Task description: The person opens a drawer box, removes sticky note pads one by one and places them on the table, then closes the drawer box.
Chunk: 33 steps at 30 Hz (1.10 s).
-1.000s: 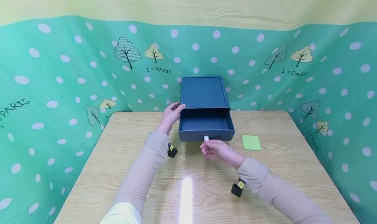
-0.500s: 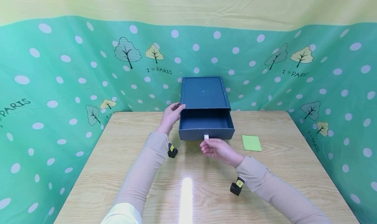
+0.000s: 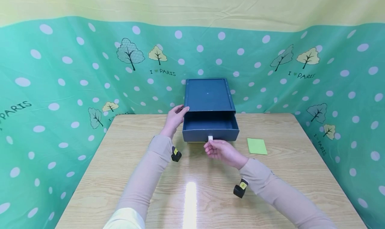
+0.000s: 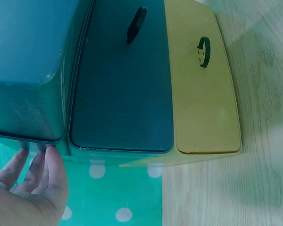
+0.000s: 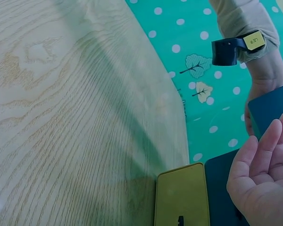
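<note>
A stacked drawer cabinet (image 3: 209,93) stands at the back middle of the table, its blue top drawer (image 3: 192,135) pulled partway out. Inside, the bare blue floor of that drawer shows. My right hand (image 3: 225,152) pinches the small white handle (image 3: 210,138) on its front between thumb and fingers. On the cabinet's left side my left hand (image 3: 174,118) rests, thumb at the upper front corner. Its fingers (image 4: 56,174) are extended against the side in the left wrist view. Below are a closed dark blue drawer (image 4: 122,89) and a yellow drawer (image 4: 205,103), each with a dark handle.
A light green square pad (image 3: 257,146) lies on the wooden table (image 3: 135,148) to the right of the cabinet. Behind the table hangs a green dotted cloth (image 3: 120,88) with printed trees. Both wrists carry a small black camera (image 3: 240,188).
The top drawer has slid slightly inward, with my right hand moving along with its handle. A yellow edge now shows beneath the drawer front. My left hand stays put.
</note>
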Available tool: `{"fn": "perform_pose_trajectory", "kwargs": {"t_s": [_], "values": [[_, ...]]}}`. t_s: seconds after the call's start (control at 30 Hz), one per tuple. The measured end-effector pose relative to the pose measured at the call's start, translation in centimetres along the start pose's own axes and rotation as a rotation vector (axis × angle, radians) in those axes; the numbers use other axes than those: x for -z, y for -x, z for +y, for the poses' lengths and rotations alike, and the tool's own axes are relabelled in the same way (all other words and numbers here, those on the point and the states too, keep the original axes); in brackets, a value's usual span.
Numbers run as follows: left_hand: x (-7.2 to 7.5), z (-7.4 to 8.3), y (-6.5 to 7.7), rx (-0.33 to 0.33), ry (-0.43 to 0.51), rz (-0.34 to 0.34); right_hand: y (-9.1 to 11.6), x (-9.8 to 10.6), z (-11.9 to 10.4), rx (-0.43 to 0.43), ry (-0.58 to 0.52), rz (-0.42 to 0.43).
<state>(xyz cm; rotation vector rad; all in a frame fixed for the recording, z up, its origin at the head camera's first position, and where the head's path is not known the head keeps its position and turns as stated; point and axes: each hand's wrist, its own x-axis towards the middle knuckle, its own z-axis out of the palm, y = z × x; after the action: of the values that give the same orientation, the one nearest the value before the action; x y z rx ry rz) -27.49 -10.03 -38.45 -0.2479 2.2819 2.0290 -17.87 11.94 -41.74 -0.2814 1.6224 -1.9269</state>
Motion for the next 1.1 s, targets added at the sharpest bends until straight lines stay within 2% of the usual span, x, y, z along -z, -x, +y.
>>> {"fn": "perform_pose_trajectory", "kwargs": {"t_s": [0.83,1.1], "values": [[-0.1,0.1,0.0,-0.003,-0.016,-0.007,-1.0,0.2,-0.4,0.009,-0.053,0.047],[-0.1,-0.2,-0.2,0.015,-0.015,-0.002,-1.3,0.2,-0.4,0.0,-0.067,0.064]]}}
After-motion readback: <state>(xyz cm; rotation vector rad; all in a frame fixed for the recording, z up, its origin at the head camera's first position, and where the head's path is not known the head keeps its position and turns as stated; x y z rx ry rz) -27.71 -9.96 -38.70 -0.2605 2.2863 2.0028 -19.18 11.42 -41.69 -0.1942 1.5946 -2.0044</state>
